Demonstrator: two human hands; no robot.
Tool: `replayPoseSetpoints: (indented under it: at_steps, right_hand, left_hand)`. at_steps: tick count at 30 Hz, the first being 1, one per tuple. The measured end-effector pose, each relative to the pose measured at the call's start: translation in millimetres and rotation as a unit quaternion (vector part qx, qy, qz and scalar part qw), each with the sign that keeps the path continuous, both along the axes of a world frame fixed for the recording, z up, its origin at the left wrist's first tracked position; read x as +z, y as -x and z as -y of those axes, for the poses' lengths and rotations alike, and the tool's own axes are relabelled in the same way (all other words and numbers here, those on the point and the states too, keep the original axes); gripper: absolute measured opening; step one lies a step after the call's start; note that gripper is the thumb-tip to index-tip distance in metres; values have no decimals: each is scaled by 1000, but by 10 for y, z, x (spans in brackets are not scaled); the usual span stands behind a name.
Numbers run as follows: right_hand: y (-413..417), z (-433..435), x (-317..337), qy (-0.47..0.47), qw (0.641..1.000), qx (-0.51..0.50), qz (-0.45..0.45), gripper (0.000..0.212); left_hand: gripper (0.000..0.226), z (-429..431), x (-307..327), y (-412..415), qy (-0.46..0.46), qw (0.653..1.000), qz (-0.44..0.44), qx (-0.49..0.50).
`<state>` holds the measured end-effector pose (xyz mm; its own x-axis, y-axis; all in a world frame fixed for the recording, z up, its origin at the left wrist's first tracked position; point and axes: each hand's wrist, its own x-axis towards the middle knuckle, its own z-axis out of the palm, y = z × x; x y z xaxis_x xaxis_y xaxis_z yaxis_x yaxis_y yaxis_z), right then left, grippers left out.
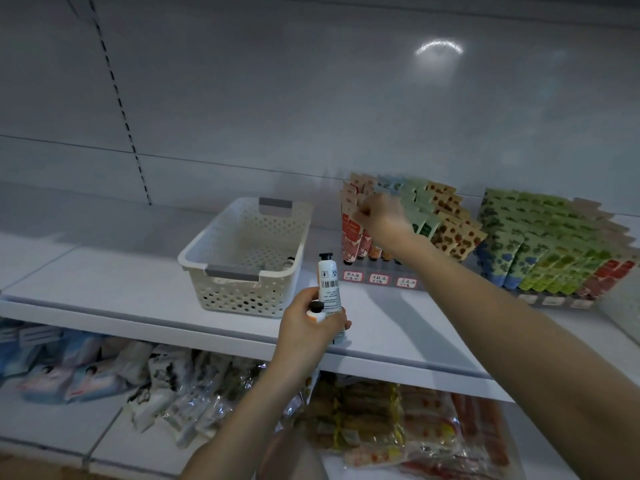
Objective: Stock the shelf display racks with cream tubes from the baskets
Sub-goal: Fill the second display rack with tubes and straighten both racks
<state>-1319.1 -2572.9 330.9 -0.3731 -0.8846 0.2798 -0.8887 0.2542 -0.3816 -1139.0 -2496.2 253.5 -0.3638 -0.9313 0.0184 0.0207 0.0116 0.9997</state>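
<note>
My left hand (pixel 308 327) grips two cream tubes over the shelf's front edge: a white tube (pixel 328 285) with a black cap standing upright, and a shorter tube (pixel 317 311) with an orange mark. My right hand (pixel 379 214) reaches into the left display rack (pixel 384 282) and pinches the flat top of an orange-red tube (pixel 353 225) among the standing tubes. A white perforated basket (pixel 207 249) sits on the shelf left of the rack, with one dark-capped tube (pixel 289 262) lying in its right corner.
A second rack (pixel 554 301) at the right is packed with green, blue and red tubes. The white shelf board (pixel 104 285) is bare left of the basket. The lower shelf (pixel 69 438) holds plastic-wrapped snack packs (pixel 381 424).
</note>
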Motion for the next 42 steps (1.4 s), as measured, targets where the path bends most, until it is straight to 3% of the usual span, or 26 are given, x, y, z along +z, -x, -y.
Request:
replayPoseSetpoints:
  at_steps: [3, 13, 17, 20, 27, 42]
  right_hand:
    - [-11, 87, 31, -16, 1000, -6, 5, 30]
    - [-30, 137, 45, -26, 999, 18, -30, 37]
    - [-51, 81, 36, -19, 998, 36, -50, 23]
    - [-48, 55, 18, -35, 996, 41, -65, 25]
    - [-1, 61, -48, -20, 999, 27, -24, 15]
    - [10, -11, 5, -24, 998, 46, 30, 19]
  left_hand:
    - [28, 28, -38, 8, -7, 1000, 0, -3]
    - [22, 62, -94, 49, -9, 1000, -6, -5]
    - [22, 62, -114, 45, -9, 1000, -3, -8]
    - [23, 71, -124, 45, -10, 1000, -4, -8]
    - [25, 77, -119, 60, -18, 1000, -7, -3]
    - [26, 81, -84, 75, -10, 1000, 7, -2]
